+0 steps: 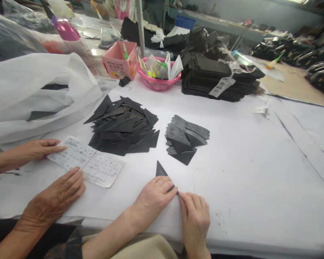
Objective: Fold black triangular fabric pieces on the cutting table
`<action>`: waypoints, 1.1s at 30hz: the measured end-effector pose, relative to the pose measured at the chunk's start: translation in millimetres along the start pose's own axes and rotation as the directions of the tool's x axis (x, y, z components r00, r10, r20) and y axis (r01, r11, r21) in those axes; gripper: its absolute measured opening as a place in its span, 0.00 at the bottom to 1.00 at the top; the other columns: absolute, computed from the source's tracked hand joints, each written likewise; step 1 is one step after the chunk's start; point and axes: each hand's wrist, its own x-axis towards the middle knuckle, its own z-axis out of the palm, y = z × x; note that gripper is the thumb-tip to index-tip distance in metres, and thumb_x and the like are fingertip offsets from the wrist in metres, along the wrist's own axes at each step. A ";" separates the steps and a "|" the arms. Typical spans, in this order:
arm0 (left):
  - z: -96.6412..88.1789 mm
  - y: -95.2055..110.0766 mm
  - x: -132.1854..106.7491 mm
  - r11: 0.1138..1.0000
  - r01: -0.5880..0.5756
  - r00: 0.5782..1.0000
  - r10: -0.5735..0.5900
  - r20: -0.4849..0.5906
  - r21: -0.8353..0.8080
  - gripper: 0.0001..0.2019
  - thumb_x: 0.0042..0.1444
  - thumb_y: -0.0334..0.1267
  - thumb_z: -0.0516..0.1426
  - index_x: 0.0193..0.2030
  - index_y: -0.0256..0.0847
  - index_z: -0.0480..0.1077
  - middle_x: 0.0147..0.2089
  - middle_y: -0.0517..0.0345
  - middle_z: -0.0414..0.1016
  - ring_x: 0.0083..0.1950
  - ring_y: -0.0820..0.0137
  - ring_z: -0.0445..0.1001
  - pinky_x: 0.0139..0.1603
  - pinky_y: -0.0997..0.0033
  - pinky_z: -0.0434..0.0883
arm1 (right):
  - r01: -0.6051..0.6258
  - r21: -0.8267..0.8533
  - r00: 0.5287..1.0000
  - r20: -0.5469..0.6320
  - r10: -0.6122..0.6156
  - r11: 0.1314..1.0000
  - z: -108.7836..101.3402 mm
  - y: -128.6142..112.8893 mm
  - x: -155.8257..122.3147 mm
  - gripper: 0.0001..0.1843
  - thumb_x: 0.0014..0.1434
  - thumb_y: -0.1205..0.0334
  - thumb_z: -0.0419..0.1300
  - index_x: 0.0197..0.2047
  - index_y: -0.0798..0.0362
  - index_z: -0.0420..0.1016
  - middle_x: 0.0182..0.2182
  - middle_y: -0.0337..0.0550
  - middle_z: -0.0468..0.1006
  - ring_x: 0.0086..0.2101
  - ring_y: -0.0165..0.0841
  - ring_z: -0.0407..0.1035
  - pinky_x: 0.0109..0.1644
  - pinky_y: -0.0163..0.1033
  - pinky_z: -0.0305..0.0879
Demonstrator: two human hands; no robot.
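On the white table, a small black triangular piece (161, 169) lies under the fingers of my left hand (155, 194), which is closed on it. My right hand (196, 212) pinches the near corner of the same piece, its thumb and fingertips close to my left fingertips. Part of the piece is hidden beneath my fingers. Beyond my hands lies a heap of black triangular pieces (124, 126). To its right is a smaller spread of grey and black pieces (187, 138), overlapping one another.
At the left, a co-worker's hands (54, 198) hold an open notebook (89, 162) with handwriting. Behind the heap stand a pink box (115, 63) and a pink basin (159, 84) with bottles and papers. A tagged stack of black pieces (202, 77) stands right of them. White sheeting (70, 75) covers the left side.
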 end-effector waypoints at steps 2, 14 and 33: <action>1.1 -0.4 -0.5 1.000 -0.004 1.000 0.004 -0.009 0.007 0.08 0.66 0.34 0.53 0.48 0.38 0.71 0.45 0.54 0.73 0.53 0.66 0.71 0.51 0.65 0.72 | 0.024 -0.018 1.000 0.002 -0.024 1.000 -0.7 0.6 0.0 0.07 0.66 0.64 0.56 0.45 0.50 0.74 0.37 0.40 0.73 0.38 0.32 0.63 0.46 0.40 0.58; 2.7 0.8 -4.8 1.000 -0.007 1.000 0.007 0.024 0.029 0.08 0.65 0.34 0.55 0.49 0.38 0.71 0.48 0.53 0.72 0.55 0.61 0.69 0.51 0.61 0.71 | 0.161 -0.076 0.986 0.047 -0.157 0.984 -5.2 4.9 3.7 0.09 0.66 0.69 0.55 0.47 0.54 0.73 0.38 0.43 0.72 0.39 0.33 0.62 0.45 0.41 0.58; 7.4 1.6 -9.1 0.999 -0.006 1.000 0.005 0.022 0.040 0.11 0.65 0.33 0.54 0.52 0.39 0.70 0.49 0.53 0.72 0.56 0.60 0.68 0.52 0.60 0.71 | 0.112 -0.031 0.992 0.054 -0.110 0.993 -5.6 6.8 -0.2 0.10 0.65 0.69 0.56 0.49 0.54 0.73 0.39 0.43 0.72 0.39 0.33 0.62 0.45 0.40 0.59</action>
